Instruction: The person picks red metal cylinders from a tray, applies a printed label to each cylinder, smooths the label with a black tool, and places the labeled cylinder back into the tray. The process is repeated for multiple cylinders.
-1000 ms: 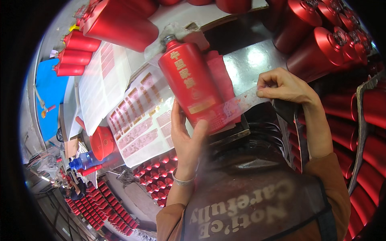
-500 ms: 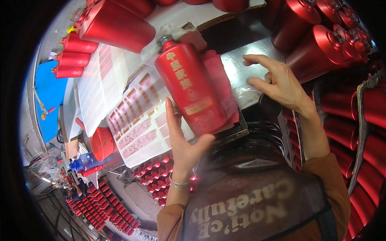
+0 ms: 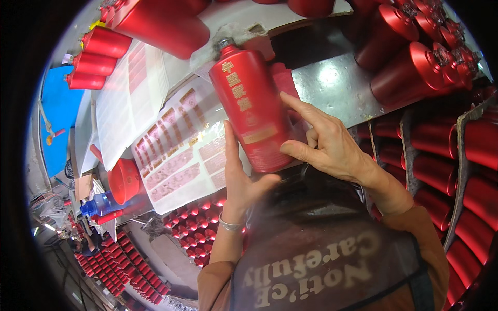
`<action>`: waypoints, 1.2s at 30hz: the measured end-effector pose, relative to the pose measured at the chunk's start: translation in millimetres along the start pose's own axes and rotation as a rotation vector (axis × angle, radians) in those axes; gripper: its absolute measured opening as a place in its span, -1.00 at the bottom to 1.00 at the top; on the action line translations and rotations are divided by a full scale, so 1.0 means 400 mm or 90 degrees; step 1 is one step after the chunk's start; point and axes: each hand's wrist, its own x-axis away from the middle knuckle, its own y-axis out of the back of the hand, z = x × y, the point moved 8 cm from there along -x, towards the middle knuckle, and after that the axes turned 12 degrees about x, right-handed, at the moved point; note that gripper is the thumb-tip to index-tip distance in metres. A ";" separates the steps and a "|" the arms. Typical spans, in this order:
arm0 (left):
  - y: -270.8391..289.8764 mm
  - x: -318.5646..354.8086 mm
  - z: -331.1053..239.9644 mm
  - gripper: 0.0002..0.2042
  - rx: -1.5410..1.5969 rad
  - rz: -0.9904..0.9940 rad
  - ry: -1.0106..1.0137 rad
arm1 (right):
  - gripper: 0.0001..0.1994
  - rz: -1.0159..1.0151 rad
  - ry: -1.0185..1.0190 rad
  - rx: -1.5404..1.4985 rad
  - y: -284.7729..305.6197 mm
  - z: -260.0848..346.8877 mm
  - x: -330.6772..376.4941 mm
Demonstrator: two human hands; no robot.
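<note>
A tall red bottle (image 3: 248, 103) with gold characters and a gold label band lies tilted over the workbench, its silver neck pointing up and away. My left hand (image 3: 239, 179) cups its lower left side and base from below. My right hand (image 3: 324, 145) presses on its right side, thumb against the bottle near the base and index finger stretched up along it. Under and left of the bottle lies a white sheet of red and gold labels (image 3: 179, 150).
More red bottles (image 3: 415, 57) lie stacked at the upper right and down the right side (image 3: 467, 171). Red cylinders (image 3: 98, 57) sit at the upper left beside a blue surface (image 3: 59, 114). A red cup (image 3: 123, 180), a blue bottle (image 3: 101, 203) and rows of red caps (image 3: 202, 228) are lower left.
My right hand let go of a clear strip at the bottle's lower right and came back onto the bottle's right side. The bottle has turned more upright and shifted a little right.
</note>
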 end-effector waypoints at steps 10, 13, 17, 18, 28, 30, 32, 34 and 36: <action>-0.022 -0.005 0.034 -0.02 0.253 -0.022 0.162 | -0.24 0.002 -0.037 -0.008 -0.023 0.009 -0.007; -0.022 -0.008 0.030 -0.05 0.261 -0.015 0.165 | -0.25 -0.001 -0.044 -0.010 -0.026 0.006 -0.008; -0.020 -0.007 0.034 -0.06 0.269 -0.020 0.181 | -0.26 -0.001 -0.049 -0.014 -0.027 0.006 -0.010; -0.020 -0.005 0.035 -0.05 0.275 -0.019 0.180 | -0.26 -0.001 -0.049 -0.014 -0.027 0.006 -0.010; -0.007 0.001 0.049 -0.01 0.240 -0.042 0.146 | -0.29 -0.007 -0.051 -0.033 -0.026 -0.003 -0.008; -0.014 -0.001 0.040 0.01 0.249 -0.027 0.153 | -0.29 -0.013 -0.054 -0.043 -0.020 -0.005 0.000; -0.020 -0.004 0.030 0.02 0.270 -0.026 0.152 | -0.30 -0.036 -0.056 -0.061 -0.006 -0.003 0.018; -0.020 -0.006 0.023 0.02 0.301 -0.046 0.138 | -0.35 -0.082 -0.051 -0.079 0.013 0.002 0.047; -0.021 -0.004 0.023 0.01 0.302 -0.062 0.132 | -0.45 -0.138 0.026 0.016 0.028 0.032 0.083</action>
